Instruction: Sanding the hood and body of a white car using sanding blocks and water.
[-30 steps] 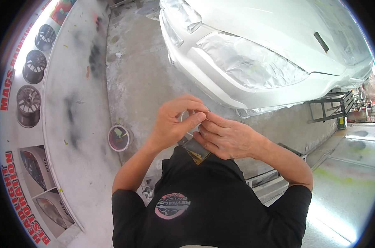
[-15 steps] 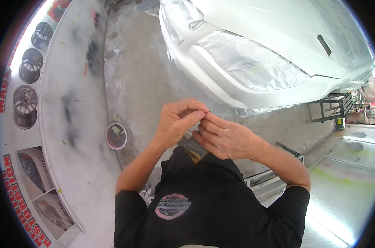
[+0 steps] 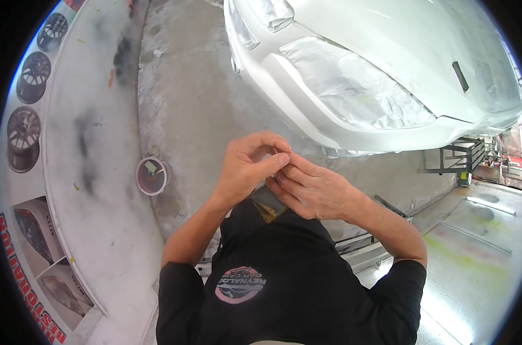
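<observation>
My left hand (image 3: 250, 167) and my right hand (image 3: 315, 190) meet fingertip to fingertip in front of my waist. Thumb and forefinger of the left are pinched together against the right fingertips; whatever lies between them is too small to make out. Under the curled fingers of my right hand sits a folded piece of sandpaper (image 3: 265, 208), dark grey with a yellowish-brown corner hanging down. The hand covers its upper part. Ahead of both hands stands a white car front with a headlight masked in silvery sheeting (image 3: 353, 86).
A dark strip (image 3: 460, 76) lies on the car's hood. On the floor at left stands a round bucket (image 3: 151, 176) with small items in it, beside a paint-stained white wall (image 3: 94, 144). Black metal stands (image 3: 462, 156) are under the car's right side.
My view has shifted slightly, so the bucket and wall sit further left. Both hands keep their fingertips together, with the sandpaper still under the right fingers.
</observation>
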`<control>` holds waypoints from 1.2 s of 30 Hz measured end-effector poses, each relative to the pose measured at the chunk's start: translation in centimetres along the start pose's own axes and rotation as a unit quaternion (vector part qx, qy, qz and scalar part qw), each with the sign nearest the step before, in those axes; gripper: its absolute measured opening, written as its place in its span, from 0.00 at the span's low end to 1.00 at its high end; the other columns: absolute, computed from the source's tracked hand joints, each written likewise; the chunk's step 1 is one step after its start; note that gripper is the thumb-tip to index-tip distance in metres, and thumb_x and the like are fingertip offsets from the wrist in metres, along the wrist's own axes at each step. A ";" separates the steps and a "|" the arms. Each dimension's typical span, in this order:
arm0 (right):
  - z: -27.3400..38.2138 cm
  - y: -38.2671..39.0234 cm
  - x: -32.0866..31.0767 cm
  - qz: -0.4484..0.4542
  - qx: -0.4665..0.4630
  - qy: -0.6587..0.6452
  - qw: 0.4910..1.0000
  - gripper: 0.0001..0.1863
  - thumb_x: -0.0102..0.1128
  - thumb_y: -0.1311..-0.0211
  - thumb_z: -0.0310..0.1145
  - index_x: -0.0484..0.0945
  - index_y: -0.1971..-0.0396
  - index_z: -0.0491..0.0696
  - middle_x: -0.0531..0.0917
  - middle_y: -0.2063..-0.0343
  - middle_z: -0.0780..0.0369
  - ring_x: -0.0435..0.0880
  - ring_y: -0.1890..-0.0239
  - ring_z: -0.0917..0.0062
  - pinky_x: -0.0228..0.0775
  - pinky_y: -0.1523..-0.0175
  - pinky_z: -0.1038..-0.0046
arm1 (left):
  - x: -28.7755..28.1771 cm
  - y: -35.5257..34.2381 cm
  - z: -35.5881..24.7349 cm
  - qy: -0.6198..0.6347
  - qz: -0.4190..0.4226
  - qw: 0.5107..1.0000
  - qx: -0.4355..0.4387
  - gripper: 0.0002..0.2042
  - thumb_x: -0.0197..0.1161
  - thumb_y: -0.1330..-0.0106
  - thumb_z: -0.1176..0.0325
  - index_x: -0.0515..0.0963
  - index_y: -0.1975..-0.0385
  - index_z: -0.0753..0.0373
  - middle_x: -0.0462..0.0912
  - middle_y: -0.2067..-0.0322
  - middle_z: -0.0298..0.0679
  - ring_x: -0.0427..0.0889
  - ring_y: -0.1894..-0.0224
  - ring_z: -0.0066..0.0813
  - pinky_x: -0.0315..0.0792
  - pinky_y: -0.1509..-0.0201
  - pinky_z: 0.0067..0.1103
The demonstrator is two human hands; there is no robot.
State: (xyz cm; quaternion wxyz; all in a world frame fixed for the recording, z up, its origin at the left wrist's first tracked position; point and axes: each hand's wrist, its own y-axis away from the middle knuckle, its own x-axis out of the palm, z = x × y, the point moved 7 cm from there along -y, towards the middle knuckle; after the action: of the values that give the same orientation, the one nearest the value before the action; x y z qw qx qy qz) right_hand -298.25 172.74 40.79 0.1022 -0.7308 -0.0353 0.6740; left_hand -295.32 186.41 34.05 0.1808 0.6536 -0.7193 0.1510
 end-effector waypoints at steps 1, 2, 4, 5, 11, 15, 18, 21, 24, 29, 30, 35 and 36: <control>-0.1 0.1 -0.1 0.001 0.001 0.003 1.000 0.25 0.64 0.42 0.33 0.90 0.45 0.40 0.89 0.48 0.53 0.85 0.36 0.60 0.69 0.16 0.53 | 0.2 -0.2 -0.1 0.007 0.007 1.000 0.007 0.05 0.69 0.26 0.79 0.87 0.54 0.68 0.88 0.57 0.34 0.84 0.52 0.23 0.77 0.43 0.24; -0.3 0.1 -0.2 0.005 0.003 0.006 1.000 0.24 0.63 0.42 0.33 0.90 0.46 0.40 0.89 0.49 0.53 0.85 0.36 0.60 0.68 0.16 0.53 | 0.4 -0.4 -0.2 0.014 0.014 1.000 0.014 0.06 0.68 0.26 0.79 0.87 0.54 0.68 0.88 0.56 0.34 0.83 0.52 0.23 0.77 0.42 0.24; -0.8 0.3 -0.5 0.009 0.005 0.018 1.000 0.24 0.63 0.42 0.33 0.90 0.47 0.40 0.89 0.49 0.53 0.85 0.35 0.60 0.68 0.16 0.53 | 0.5 -0.9 -0.1 0.012 0.026 0.999 0.016 0.07 0.68 0.26 0.80 0.87 0.52 0.68 0.88 0.55 0.35 0.84 0.50 0.24 0.77 0.41 0.25; -1.1 0.5 -0.4 0.012 0.013 -0.002 1.000 0.26 0.66 0.43 0.33 0.89 0.44 0.40 0.89 0.48 0.53 0.85 0.36 0.59 0.68 0.17 0.52 | 0.5 -1.2 0.1 0.008 0.035 0.999 0.016 0.07 0.67 0.26 0.80 0.86 0.51 0.68 0.88 0.53 0.35 0.84 0.48 0.25 0.77 0.39 0.25; -5.8 4.7 7.3 0.047 0.231 -0.210 0.949 0.38 0.81 0.45 0.40 0.80 0.35 0.40 0.85 0.43 0.52 0.85 0.41 0.53 0.73 0.28 0.54 | -4.6 -1.4 9.0 0.002 -0.001 0.997 -0.077 0.25 0.73 0.27 0.76 0.79 0.31 0.69 0.85 0.39 0.43 0.82 0.35 0.32 0.77 0.30 0.31; -6.3 6.9 14.4 0.033 0.390 -0.411 0.823 0.43 0.78 0.34 0.42 0.71 0.23 0.44 0.84 0.43 0.48 0.84 0.41 0.48 0.76 0.32 0.52 | -5.8 0.3 14.1 0.136 0.010 0.985 -0.110 0.33 0.77 0.28 0.74 0.73 0.24 0.68 0.84 0.37 0.40 0.83 0.35 0.33 0.76 0.28 0.30; -6.3 6.6 21.5 0.086 0.416 -0.481 0.767 0.43 0.75 0.29 0.44 0.67 0.19 0.46 0.83 0.39 0.47 0.84 0.39 0.46 0.77 0.34 0.53 | -9.5 0.7 20.6 0.089 -0.100 0.976 -0.174 0.35 0.81 0.31 0.73 0.73 0.25 0.69 0.85 0.37 0.41 0.83 0.35 0.33 0.76 0.29 0.31; -5.4 7.3 30.3 0.091 0.397 -0.531 0.743 0.43 0.73 0.27 0.44 0.66 0.19 0.45 0.82 0.38 0.46 0.83 0.37 0.45 0.78 0.35 0.54 | -13.7 0.9 27.4 0.071 -0.174 0.967 -0.174 0.34 0.80 0.31 0.74 0.74 0.26 0.69 0.84 0.36 0.42 0.83 0.35 0.33 0.77 0.29 0.30; -4.7 7.9 42.9 0.075 0.334 -0.556 0.757 0.37 0.67 0.22 0.40 0.67 0.21 0.39 0.83 0.40 0.44 0.83 0.38 0.45 0.77 0.34 0.53 | -18.7 3.4 38.5 0.070 -0.272 0.937 -0.210 0.33 0.77 0.29 0.74 0.72 0.25 0.69 0.83 0.36 0.42 0.84 0.37 0.32 0.78 0.31 0.29; -2.9 20.3 71.7 0.248 0.425 -0.511 0.705 0.36 0.65 0.21 0.48 0.74 0.26 0.36 0.85 0.40 0.39 0.84 0.36 0.43 0.75 0.30 0.51 | -22.0 7.2 56.6 0.091 -0.426 0.834 -0.338 0.38 0.71 0.23 0.71 0.60 0.16 0.64 0.80 0.37 0.44 0.84 0.49 0.24 0.82 0.50 0.22; -2.7 22.5 77.1 0.299 0.469 -0.481 0.677 0.37 0.64 0.21 0.50 0.75 0.27 0.36 0.85 0.39 0.38 0.83 0.34 0.43 0.74 0.29 0.51 | -22.5 8.6 59.0 0.077 -0.437 0.836 -0.322 0.37 0.67 0.21 0.73 0.59 0.15 0.62 0.79 0.37 0.44 0.84 0.51 0.23 0.81 0.50 0.22; -3.4 30.3 96.6 0.347 0.563 -0.333 0.672 0.37 0.55 0.17 0.55 0.77 0.29 0.35 0.85 0.38 0.38 0.83 0.33 0.43 0.73 0.27 0.49 | -24.9 12.4 64.5 0.088 -0.454 0.824 -0.328 0.31 0.65 0.17 0.71 0.63 0.17 0.61 0.79 0.37 0.44 0.86 0.44 0.32 0.84 0.43 0.29; -3.8 31.1 99.7 0.334 0.576 -0.334 0.667 0.35 0.57 0.18 0.54 0.79 0.33 0.35 0.85 0.40 0.36 0.83 0.35 0.40 0.73 0.28 0.48 | -25.9 12.8 64.8 0.083 -0.466 0.822 -0.317 0.30 0.65 0.17 0.70 0.64 0.18 0.62 0.80 0.38 0.44 0.87 0.44 0.33 0.85 0.43 0.29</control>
State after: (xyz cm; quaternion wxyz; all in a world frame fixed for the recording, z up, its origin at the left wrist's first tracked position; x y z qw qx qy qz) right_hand -288.32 160.92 -62.52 0.2528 -0.2152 0.5747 0.7481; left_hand -310.00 181.27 -35.17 0.4857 0.8028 -0.3190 -0.1337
